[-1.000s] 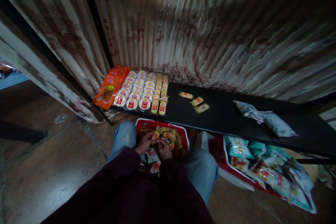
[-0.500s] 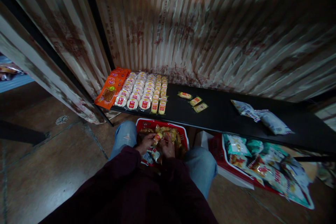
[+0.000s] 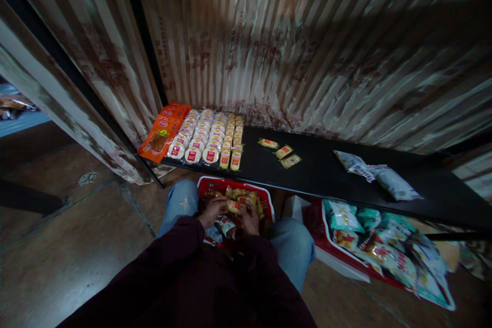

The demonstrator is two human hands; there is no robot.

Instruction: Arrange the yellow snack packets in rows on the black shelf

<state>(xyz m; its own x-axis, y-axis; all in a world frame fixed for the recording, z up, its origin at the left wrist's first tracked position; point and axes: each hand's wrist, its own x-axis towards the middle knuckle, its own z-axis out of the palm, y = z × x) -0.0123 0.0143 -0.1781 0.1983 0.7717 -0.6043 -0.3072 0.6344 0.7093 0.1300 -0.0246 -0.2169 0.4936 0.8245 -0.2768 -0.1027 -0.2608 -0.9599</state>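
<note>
Between my knees stands a red basket (image 3: pixel 266 196) with a white rim, filled with small yellow-wrapped snacks and a few other packets. Over it, my left hand (image 3: pixel 214 210) and my right hand (image 3: pixel 250 219) hold one yellow wrapped snack cake (image 3: pixel 233 207) between their fingertips, one at each end. A bluish packet (image 3: pixel 213 234) and a white-and-red packet (image 3: pixel 226 226) lie in the basket below my hands. On the black shelf ahead, rows of round white packaged cakes (image 3: pixel 210 155) stand beside rows of yellow snack cakes (image 3: pixel 225 159).
Orange snack bags (image 3: pixel 157 141) lie at the shelf's left end. Loose yellow snack cakes (image 3: pixel 283 151) rest mid-shelf, and white-blue bags (image 3: pixel 394 183) farther right. Under the black shelf (image 3: pixel 307 169) sits a second red basket (image 3: pixel 322 225) of green and white bags. A pleated curtain (image 3: pixel 246 51) hangs behind.
The snack cake between my hands has turned from tilted to nearly level, and my right hand now grips its right end. The whole view has shifted slightly.
</note>
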